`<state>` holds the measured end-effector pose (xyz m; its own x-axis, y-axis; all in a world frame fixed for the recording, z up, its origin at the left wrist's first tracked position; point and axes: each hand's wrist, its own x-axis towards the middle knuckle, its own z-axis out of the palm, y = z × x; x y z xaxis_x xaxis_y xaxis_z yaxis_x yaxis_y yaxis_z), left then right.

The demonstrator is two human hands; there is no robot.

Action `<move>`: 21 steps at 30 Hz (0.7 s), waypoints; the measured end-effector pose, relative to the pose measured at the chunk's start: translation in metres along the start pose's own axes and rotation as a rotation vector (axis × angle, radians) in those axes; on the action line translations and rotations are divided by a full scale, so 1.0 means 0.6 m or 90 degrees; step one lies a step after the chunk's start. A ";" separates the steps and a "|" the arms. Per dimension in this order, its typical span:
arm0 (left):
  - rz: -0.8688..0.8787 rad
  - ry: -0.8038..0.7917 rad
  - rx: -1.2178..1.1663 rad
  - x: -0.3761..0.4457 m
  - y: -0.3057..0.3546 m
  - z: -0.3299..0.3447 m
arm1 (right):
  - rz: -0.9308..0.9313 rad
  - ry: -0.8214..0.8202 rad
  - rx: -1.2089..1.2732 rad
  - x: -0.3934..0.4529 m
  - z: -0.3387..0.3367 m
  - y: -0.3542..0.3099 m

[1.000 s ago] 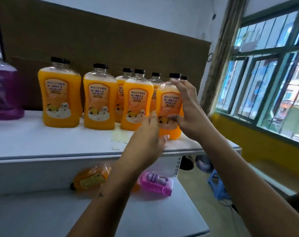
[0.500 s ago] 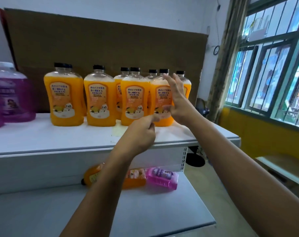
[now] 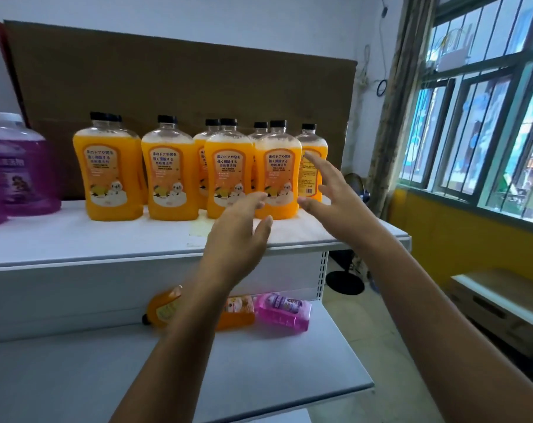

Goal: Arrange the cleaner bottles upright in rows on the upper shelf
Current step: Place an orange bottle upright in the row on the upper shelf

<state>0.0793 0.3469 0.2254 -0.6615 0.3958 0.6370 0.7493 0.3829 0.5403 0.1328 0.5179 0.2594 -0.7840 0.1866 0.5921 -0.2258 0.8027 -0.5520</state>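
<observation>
Several orange cleaner bottles with black caps stand upright in two rows on the white upper shelf [image 3: 76,239]. The front row's rightmost bottle [image 3: 277,166] stands just beyond both my hands. My left hand [image 3: 241,227] hovers in front of it, fingers spread, holding nothing. My right hand [image 3: 332,190] is open to the right of that bottle, fingers apart, partly covering a back-row bottle [image 3: 311,148] whose rear label faces me. On the lower shelf [image 3: 289,377] lie an orange bottle [image 3: 164,309], another orange bottle [image 3: 237,312] and a pink bottle [image 3: 283,309], partly hidden by my left forearm.
Large purple jugs [image 3: 18,166] stand at the upper shelf's left end. A brown board [image 3: 183,87] backs the shelf. To the right are a barred window [image 3: 488,117], a yellow wall, a floor fan [image 3: 344,279] and a low wooden bench [image 3: 503,300].
My right hand has let go of the rightmost front bottle, which now stands in line with the row. Both hands have drawn back and opened. The view has shifted slightly.
</observation>
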 end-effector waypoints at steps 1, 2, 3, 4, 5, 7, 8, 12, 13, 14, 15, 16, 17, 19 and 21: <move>0.004 0.055 -0.038 -0.025 0.008 0.000 | -0.005 0.028 0.030 -0.025 0.005 -0.002; 0.009 0.101 -0.089 -0.055 0.017 -0.001 | -0.014 0.055 0.072 -0.052 0.013 -0.007; 0.015 0.137 -0.133 -0.085 0.024 -0.001 | -0.027 0.077 0.134 -0.078 0.023 -0.013; 0.018 0.163 -0.168 -0.114 0.026 0.001 | -0.041 0.088 0.207 -0.104 0.034 -0.020; 0.013 0.176 -0.195 -0.140 0.021 0.004 | -0.053 0.089 0.273 -0.129 0.046 -0.023; -0.023 0.175 -0.230 -0.181 -0.005 0.012 | -0.069 0.077 0.364 -0.173 0.072 -0.026; -0.049 0.169 -0.232 -0.197 -0.022 0.016 | -0.071 0.073 0.397 -0.192 0.086 -0.026; -0.191 0.143 -0.211 -0.254 -0.088 0.017 | 0.001 0.080 0.491 -0.248 0.151 -0.015; -0.233 0.140 -0.206 -0.269 -0.104 0.017 | 0.031 0.077 0.514 -0.259 0.170 -0.013; -0.276 0.137 -0.199 -0.284 -0.117 0.015 | 0.061 0.067 0.537 -0.268 0.189 -0.012; -0.314 0.135 -0.190 -0.297 -0.130 0.015 | 0.086 0.049 0.553 -0.278 0.209 -0.011; -0.346 0.132 -0.181 -0.310 -0.142 0.015 | 0.105 0.026 0.550 -0.287 0.228 -0.010; -0.374 0.128 -0.173 -0.322 -0.152 0.014 | 0.117 0.000 0.532 -0.296 0.247 -0.008; -0.415 0.118 -0.159 -0.340 -0.171 0.012 | 0.133 -0.049 0.496 -0.310 0.283 -0.004; -0.448 0.115 -0.160 -0.351 -0.187 0.007 | 0.158 -0.081 0.489 -0.320 0.312 0.004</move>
<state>0.1342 0.2240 0.0283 -0.9860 -0.0225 0.1651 0.1520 0.2845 0.9465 0.1744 0.3779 0.0348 -0.9126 0.2053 0.3537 -0.3339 0.1253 -0.9343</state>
